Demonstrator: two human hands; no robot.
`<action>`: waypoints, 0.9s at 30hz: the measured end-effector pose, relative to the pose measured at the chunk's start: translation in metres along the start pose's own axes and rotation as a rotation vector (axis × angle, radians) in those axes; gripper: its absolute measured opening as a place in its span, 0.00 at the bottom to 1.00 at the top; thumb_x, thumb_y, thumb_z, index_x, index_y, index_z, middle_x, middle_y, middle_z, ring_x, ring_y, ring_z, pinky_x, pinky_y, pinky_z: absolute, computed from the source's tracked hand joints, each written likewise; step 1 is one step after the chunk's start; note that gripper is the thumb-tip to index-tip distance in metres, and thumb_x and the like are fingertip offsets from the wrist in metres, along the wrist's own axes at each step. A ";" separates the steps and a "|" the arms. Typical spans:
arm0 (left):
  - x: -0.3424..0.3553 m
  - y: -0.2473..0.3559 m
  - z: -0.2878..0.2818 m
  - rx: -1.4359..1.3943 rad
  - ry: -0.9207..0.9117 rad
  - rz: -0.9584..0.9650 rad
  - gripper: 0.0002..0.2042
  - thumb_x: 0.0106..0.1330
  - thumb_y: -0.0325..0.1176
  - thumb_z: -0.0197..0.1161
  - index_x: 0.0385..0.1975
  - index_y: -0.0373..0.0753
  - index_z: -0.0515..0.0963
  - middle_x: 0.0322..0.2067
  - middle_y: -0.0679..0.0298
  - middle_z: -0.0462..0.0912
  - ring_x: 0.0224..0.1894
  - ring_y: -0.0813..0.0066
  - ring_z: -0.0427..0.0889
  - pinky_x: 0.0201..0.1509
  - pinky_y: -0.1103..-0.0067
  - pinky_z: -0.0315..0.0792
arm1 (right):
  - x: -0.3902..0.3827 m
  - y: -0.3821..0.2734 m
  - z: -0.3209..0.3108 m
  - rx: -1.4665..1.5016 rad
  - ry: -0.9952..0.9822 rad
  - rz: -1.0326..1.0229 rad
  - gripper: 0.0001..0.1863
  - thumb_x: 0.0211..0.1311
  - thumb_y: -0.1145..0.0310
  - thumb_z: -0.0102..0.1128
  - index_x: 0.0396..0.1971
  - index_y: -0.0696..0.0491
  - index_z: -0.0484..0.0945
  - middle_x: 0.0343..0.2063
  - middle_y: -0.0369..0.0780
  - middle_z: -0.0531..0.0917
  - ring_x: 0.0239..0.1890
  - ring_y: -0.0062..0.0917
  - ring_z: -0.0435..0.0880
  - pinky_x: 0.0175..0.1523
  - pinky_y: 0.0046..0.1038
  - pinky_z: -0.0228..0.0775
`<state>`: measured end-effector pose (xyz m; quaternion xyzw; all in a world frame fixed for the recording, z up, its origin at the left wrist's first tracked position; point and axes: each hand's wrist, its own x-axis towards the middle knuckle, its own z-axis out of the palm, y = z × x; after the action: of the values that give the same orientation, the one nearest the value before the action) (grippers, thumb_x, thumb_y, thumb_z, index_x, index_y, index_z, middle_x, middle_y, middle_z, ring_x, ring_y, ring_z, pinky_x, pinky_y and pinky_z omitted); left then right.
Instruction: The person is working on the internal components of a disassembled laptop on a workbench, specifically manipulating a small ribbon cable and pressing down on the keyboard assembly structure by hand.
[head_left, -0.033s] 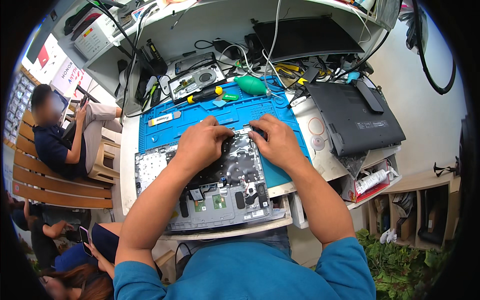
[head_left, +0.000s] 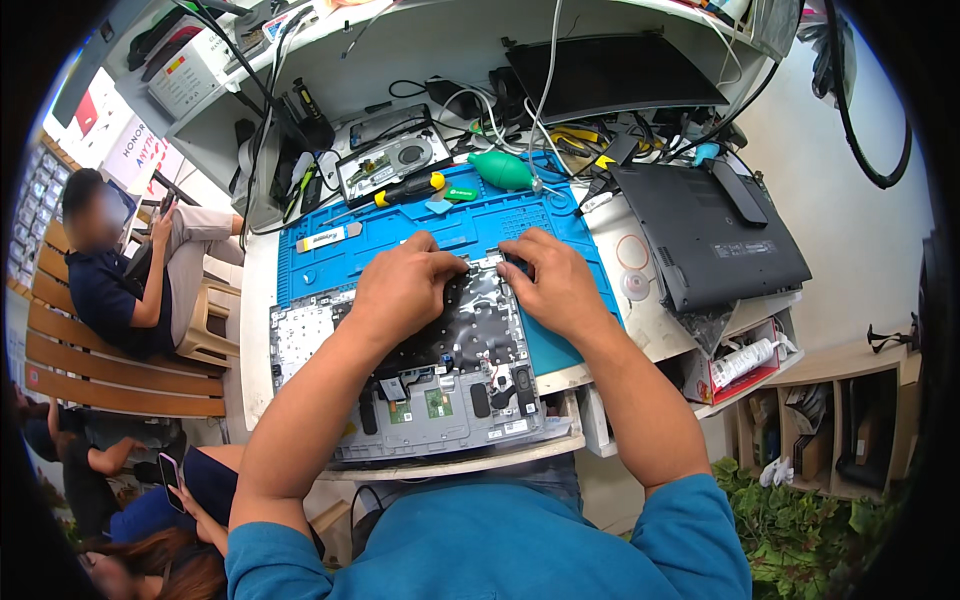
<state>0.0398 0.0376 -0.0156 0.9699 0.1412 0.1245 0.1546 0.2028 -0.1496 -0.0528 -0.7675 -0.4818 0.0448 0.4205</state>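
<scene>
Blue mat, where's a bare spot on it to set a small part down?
The blue mat is bare between the right hand and the black laptop cover. The back edge by the green blower and screwdriver is crowded.

both hands (head_left: 480,285) on opened laptop (head_left: 440,375)

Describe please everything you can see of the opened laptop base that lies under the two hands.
The opened laptop base is a grey, plastic-looking shell lying flat, partly on the blue work mat and overhanging the bench's near edge. A glossy black sheet covers its middle; small green boards and black parts show near the person. The left hand and right hand press on its far edge, fingers curled down.
</scene>
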 end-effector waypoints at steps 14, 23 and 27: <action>-0.002 -0.003 0.006 0.103 0.044 0.112 0.18 0.64 0.24 0.71 0.48 0.56 0.96 0.43 0.63 0.88 0.42 0.54 0.91 0.45 0.62 0.85 | 0.000 -0.001 0.001 -0.007 -0.001 -0.009 0.13 0.72 0.65 0.75 0.49 0.57 0.92 0.44 0.44 0.90 0.45 0.47 0.91 0.51 0.45 0.83; -0.001 -0.008 0.007 0.103 0.058 0.148 0.20 0.62 0.23 0.71 0.48 0.57 0.96 0.44 0.64 0.87 0.43 0.55 0.91 0.45 0.62 0.85 | 0.000 -0.005 0.000 -0.020 -0.011 0.002 0.13 0.72 0.65 0.74 0.49 0.57 0.92 0.44 0.44 0.89 0.45 0.46 0.90 0.51 0.45 0.83; -0.001 -0.010 0.008 0.123 0.083 0.205 0.20 0.61 0.22 0.71 0.48 0.57 0.97 0.45 0.65 0.87 0.43 0.56 0.91 0.45 0.63 0.85 | 0.000 -0.002 0.000 -0.025 -0.005 -0.006 0.13 0.72 0.65 0.74 0.49 0.57 0.92 0.44 0.44 0.89 0.45 0.46 0.91 0.51 0.44 0.83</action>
<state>0.0390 0.0444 -0.0267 0.9809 0.0551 0.1708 0.0751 0.2010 -0.1487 -0.0515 -0.7712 -0.4857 0.0394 0.4096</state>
